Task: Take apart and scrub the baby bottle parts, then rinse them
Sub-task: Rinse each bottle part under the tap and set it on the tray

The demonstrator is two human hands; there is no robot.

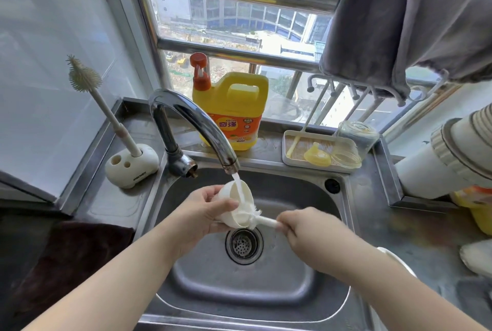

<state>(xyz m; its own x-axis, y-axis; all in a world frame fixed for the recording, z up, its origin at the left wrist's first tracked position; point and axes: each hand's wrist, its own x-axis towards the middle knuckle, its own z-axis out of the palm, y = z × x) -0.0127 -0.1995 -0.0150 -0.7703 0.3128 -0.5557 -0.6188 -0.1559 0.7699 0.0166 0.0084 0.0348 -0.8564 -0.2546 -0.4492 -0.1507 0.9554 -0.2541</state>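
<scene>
Where legible, "KEON" on detergent jug (234,112)

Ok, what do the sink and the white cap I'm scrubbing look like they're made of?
Sink: probably stainless steel, brushed silver-grey with soft reflections, matching the counter. White cap in the left hand: looks like opaque, smooth plastic, though the material can't be confirmed.

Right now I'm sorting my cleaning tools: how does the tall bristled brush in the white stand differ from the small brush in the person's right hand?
The tall bristled brush stands upright and idle in its white stand on the counter; the small white brush lies nearly level, gripped by the right hand, working inside the white cup-shaped part under running water. The tall one looks longer. Both are whitish.
</scene>
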